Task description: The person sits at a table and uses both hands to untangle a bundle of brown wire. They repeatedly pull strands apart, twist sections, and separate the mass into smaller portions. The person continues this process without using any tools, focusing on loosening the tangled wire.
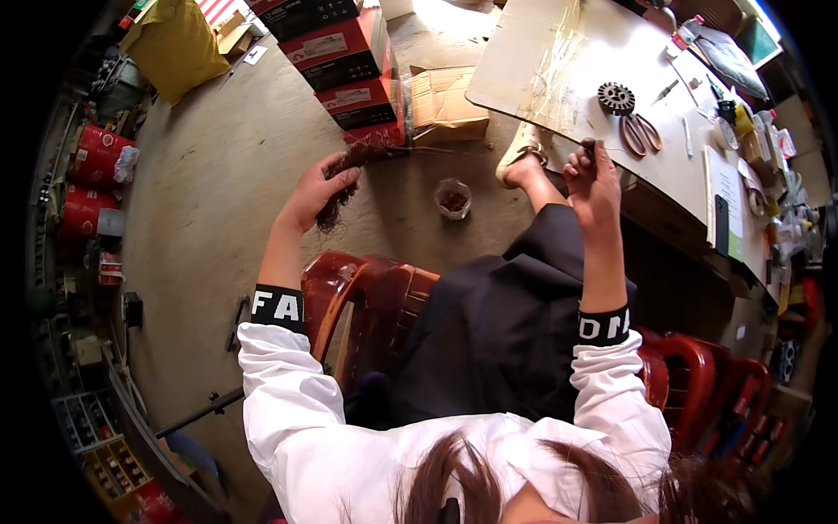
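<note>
My left hand [313,195] grips a tangled bundle of fine dark reddish-brown strands [368,153], either wire or fibre. Some strands trail from it towards the right, and its loose ends hang below my fingers. By the table's front edge, my right hand [596,183] pinches a small dark piece, partly hidden by my fingers, with a thin strand sticking out. Scissors with reddish-brown handles [640,136] lie on the white table [514,78], beside a black slotted disc [616,98]. On the floor between my hands, a clear plastic cup [453,199] holds reddish-brown bits.
Stacked red-and-black boxes [357,62] and an open cardboard carton [448,98] stand ahead. A phone [721,224] rests on papers at the table's right, near a bottle [685,36]. Wooden chair parts [334,275] flank my lap. Red drums [98,155] line the left.
</note>
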A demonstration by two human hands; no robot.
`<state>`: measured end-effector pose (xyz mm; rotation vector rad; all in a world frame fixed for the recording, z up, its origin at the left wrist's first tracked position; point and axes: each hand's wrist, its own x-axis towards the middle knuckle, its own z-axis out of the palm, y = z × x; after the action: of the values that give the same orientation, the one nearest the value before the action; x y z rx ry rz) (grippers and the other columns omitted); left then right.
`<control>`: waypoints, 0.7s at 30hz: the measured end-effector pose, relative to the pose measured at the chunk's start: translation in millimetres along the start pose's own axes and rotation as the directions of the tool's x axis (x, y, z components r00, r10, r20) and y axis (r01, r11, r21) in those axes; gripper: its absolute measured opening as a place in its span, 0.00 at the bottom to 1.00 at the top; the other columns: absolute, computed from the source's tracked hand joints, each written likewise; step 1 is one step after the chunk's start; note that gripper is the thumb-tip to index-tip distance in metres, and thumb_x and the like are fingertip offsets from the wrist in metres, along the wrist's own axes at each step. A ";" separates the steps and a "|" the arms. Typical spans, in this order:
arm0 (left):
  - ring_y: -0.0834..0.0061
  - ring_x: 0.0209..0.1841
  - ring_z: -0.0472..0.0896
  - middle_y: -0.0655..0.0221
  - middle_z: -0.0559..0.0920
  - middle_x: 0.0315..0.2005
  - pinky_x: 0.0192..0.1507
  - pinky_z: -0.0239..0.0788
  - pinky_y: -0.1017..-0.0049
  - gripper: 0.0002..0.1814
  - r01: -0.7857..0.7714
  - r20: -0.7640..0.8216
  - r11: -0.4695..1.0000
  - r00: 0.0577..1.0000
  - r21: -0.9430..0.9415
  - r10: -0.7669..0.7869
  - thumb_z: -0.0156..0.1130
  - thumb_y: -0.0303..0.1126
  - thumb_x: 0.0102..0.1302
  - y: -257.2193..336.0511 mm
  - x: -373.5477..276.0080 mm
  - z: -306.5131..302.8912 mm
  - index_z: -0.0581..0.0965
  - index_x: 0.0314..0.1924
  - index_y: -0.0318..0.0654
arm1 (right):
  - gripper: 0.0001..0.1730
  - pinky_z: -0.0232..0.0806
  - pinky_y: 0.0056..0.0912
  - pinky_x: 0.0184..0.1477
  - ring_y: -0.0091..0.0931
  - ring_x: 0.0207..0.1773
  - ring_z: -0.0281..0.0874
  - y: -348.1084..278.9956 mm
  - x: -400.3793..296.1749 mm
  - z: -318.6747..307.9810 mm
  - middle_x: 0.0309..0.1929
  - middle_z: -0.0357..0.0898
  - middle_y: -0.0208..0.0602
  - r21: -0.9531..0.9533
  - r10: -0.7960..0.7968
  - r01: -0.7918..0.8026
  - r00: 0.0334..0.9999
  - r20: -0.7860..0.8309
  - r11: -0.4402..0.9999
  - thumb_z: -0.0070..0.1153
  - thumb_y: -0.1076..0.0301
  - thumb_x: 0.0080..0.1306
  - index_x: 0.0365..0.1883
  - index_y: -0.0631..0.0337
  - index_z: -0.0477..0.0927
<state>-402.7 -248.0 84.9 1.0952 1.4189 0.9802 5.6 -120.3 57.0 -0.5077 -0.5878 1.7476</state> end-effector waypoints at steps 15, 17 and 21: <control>0.81 0.29 0.73 0.71 0.77 0.29 0.28 0.67 0.81 0.26 -0.153 -0.189 0.874 0.979 -0.461 0.072 0.50 0.53 0.74 4.7 8.8 12.4 0.72 0.53 0.35 | 0.17 0.54 0.18 0.25 0.13 0.21 0.58 2.5 -6.5 8.5 0.19 0.64 0.22 -0.559 0.054 -0.010 0.997 0.061 0.829 0.41 0.62 0.78 0.41 0.65 0.77; 0.80 0.30 0.75 0.70 0.78 0.31 0.29 0.69 0.80 0.24 -0.195 -0.329 0.884 0.943 -0.424 0.051 0.53 0.51 0.73 -0.2 11.8 10.1 0.74 0.52 0.35 | 0.17 0.56 0.17 0.25 0.13 0.22 0.61 10.3 -9.2 11.2 0.20 0.67 0.23 -0.677 0.136 0.013 0.977 0.166 0.736 0.41 0.61 0.79 0.41 0.65 0.77; 0.79 0.31 0.77 0.69 0.80 0.32 0.31 0.70 0.79 0.23 -0.257 -0.495 0.907 0.867 -0.333 0.064 0.56 0.50 0.71 -7.6 13.2 7.1 0.76 0.50 0.35 | 0.19 0.59 0.18 0.27 0.14 0.23 0.66 25.2 -18.7 26.6 0.20 0.69 0.23 -0.737 0.251 0.067 0.916 0.312 0.672 0.40 0.60 0.79 0.42 0.65 0.78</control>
<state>-397.0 -237.0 73.5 0.7056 1.4325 1.6662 -25.1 -147.1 62.7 -0.7553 -1.6324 1.6623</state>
